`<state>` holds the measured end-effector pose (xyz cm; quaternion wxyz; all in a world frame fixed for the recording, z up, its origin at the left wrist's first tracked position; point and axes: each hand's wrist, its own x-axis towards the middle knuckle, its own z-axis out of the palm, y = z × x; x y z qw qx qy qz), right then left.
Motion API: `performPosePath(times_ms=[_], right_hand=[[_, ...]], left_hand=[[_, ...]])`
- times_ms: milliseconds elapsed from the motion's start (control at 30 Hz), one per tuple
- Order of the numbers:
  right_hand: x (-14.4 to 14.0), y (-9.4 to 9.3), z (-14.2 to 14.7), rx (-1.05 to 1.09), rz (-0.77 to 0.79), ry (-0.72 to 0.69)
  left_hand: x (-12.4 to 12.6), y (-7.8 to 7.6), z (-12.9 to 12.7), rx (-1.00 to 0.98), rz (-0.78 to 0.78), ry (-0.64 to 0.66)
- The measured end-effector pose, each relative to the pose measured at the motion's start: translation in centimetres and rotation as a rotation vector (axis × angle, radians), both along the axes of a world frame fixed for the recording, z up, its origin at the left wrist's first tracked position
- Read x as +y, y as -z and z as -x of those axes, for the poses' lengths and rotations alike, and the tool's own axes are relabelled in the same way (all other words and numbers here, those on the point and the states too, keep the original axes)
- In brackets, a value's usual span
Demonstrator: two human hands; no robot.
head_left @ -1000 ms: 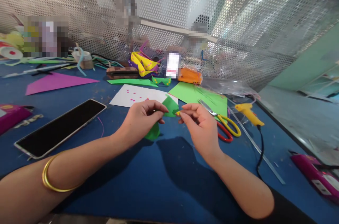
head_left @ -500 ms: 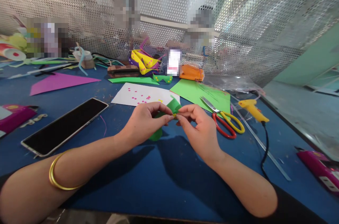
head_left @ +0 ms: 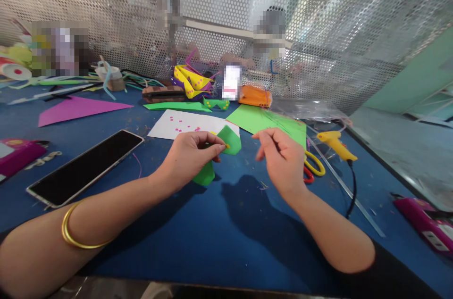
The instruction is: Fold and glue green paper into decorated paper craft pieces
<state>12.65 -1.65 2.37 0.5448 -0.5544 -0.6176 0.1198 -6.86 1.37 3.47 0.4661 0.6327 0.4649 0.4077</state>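
Note:
My left hand (head_left: 189,157) pinches a folded green paper piece (head_left: 230,139) above the blue table (head_left: 219,242). A small yellow dot sits on the paper by my fingertips. More of the green paper (head_left: 204,175) hangs below my palm. My right hand (head_left: 283,160) hovers a little to the right, apart from the paper, with thumb and forefinger close together; whether anything tiny is between them I cannot tell. It partly hides the red and yellow scissors (head_left: 313,167).
A white sheet with pink dots (head_left: 180,124) and a green sheet (head_left: 264,122) lie behind the hands. A phone (head_left: 87,167) lies left, a yellow glue gun (head_left: 334,143) with black cord right. Pink objects (head_left: 423,223) sit at both edges. Perforated metal screen behind.
My right hand met the left at the green paper, then drew away to the right. A yellow dot now shows on the paper. The left hand kept its hold.

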Motion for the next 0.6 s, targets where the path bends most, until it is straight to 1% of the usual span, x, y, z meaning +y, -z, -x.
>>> performPosePath(times_ms=[100, 167, 233, 300, 367, 433, 500, 600], right_hand=[[1.5, 0.1, -1.8, -0.131, 0.038, 0.145], [2.0, 0.3, -2.4, -0.239, -0.038, 0.174], [1.8, 0.3, -2.1, -0.33, -0.18, 0.143], [0.9, 0.2, -1.0, -0.389, -0.273, 0.059], [-0.3, 0.1, 0.3, -0.419, -0.277, -0.046], [-1.1, 0.2, 1.2, -0.424, -0.259, -0.114], [-1.3, 0.4, 1.6, -0.406, -0.237, -0.13], [-0.9, 0.3, 1.1, -0.339, -0.181, -0.115]], left_hand=[[0.0, -0.2, 0.0, -0.004, 0.001, -0.002], [0.0, -0.2, 0.1, -0.004, -0.007, 0.005], [0.0, -0.2, 0.1, -0.002, -0.017, 0.01], [-0.1, -0.1, 0.1, 0.001, -0.025, 0.018], [-0.1, 0.0, 0.1, 0.007, -0.035, 0.031], [-0.2, 0.0, 0.1, 0.016, -0.046, 0.043], [-0.2, 0.0, 0.1, 0.027, -0.056, 0.045], [-0.2, -0.2, 0.2, 0.034, -0.059, 0.011]])
